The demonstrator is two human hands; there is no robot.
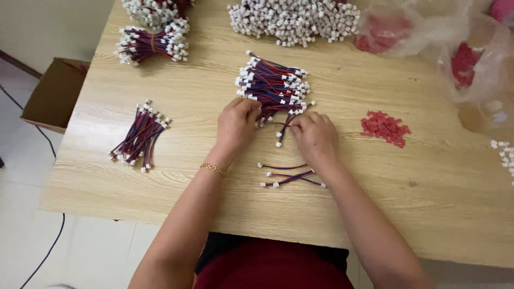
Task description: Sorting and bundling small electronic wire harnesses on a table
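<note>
clear crinkly plastic bags (428, 32) with red bits inside, top right of the table, brown open cardboard box (53, 93) on floor, far left

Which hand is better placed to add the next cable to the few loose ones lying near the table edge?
Likely the right hand: it pinches a cable, directly above the loose cables; the left hand rests on the big pile.

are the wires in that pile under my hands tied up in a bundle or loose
Loose. The wire pile fans out unevenly with no band visible, unlike the banded bundle at the table's far left corner.

Red-blue wire pile (273, 85), white connectors, mid-table
</note>
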